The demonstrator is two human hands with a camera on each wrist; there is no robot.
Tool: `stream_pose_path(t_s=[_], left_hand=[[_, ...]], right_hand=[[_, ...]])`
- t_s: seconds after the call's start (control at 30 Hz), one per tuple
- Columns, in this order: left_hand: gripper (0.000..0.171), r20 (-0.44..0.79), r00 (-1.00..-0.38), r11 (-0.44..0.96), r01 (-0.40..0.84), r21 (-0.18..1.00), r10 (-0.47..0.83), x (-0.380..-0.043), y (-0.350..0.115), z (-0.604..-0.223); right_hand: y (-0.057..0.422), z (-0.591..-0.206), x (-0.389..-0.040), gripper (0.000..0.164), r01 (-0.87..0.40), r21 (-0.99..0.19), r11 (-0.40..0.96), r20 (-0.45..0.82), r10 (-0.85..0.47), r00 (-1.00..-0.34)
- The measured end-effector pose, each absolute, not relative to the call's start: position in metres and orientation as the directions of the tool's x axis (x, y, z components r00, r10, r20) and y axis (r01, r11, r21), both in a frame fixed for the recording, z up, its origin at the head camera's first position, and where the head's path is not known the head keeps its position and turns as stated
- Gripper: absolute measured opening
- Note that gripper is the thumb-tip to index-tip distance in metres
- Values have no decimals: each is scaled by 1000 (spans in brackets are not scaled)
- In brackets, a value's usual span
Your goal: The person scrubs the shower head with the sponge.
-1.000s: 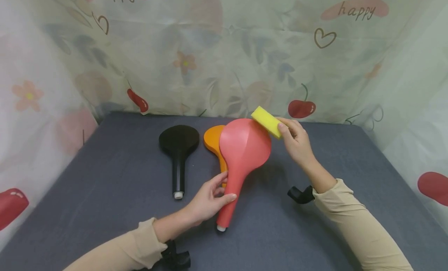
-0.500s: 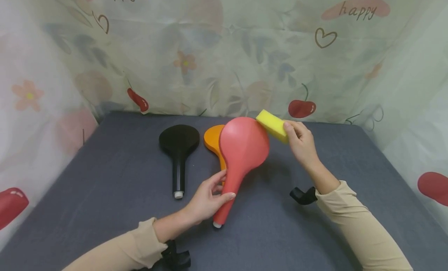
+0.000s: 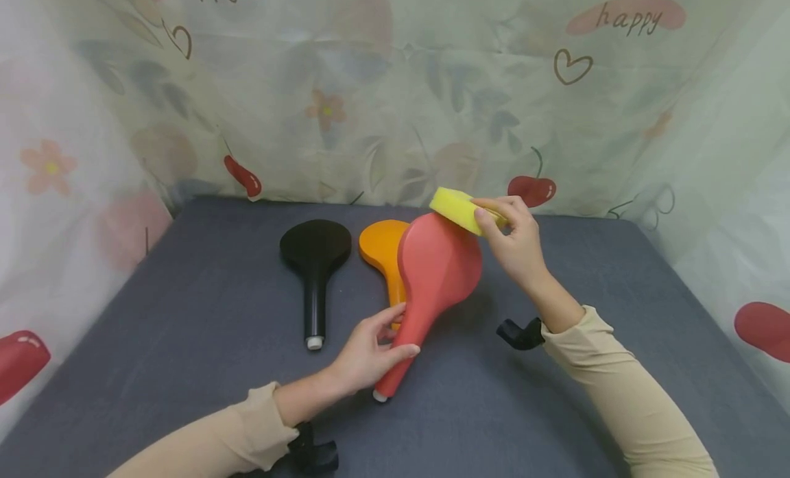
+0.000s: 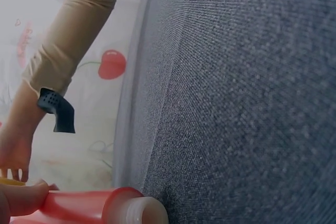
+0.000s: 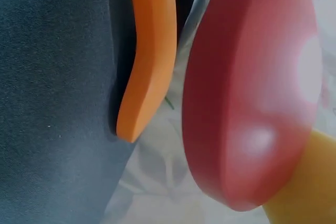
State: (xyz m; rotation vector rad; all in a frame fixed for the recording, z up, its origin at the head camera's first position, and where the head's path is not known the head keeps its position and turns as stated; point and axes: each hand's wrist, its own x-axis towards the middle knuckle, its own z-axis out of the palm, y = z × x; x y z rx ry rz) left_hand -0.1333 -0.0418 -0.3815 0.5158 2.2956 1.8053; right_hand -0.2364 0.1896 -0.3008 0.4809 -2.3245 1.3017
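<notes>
My left hand (image 3: 372, 351) grips the handle of a pink shower head (image 3: 438, 265), fingers behind it and thumb across the front. Its round head tilts up to the right, and the white threaded end (image 4: 146, 211) of the handle points down toward the table in the left wrist view. A yellow sponge (image 3: 455, 210) is pinched between the thumb and fingers of my right hand (image 3: 512, 238). The sponge lies along the top right rim of the round head. In the right wrist view, the sponge (image 5: 307, 182) shows behind the pink head's edge.
An orange shower head (image 3: 382, 248) lies on the grey cloth-covered table (image 3: 204, 327), partly hidden behind the pink one. Left of it lies a black shower head (image 3: 315, 258) with a white end. A printed curtain (image 3: 395, 121) hangs around the table.
The right hand and sponge first shifted right and slightly down, then came back up and left onto the top rim. The left hand has turned the pink shower head slightly to the right.
</notes>
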Motion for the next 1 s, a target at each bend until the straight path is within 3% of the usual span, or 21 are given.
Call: stream_pose_path(t_s=[0.47,0.77,1.0], left_hand=[[64,113,-931,263,212,941,347,-132,-41,-379],[63,106,-931,282,212,936,349,-131,-40,-380],[63,105,-930,291,215,932,352,-130,-39,-379]], right_hand=[[177,-279,-240,28,-479,-684,550,542,-56,-838],[154,-274,-229,23,-618,-512,596,650,-202,-733],[155,-271,-232,21,-600,-466,650,672,-181,-718]])
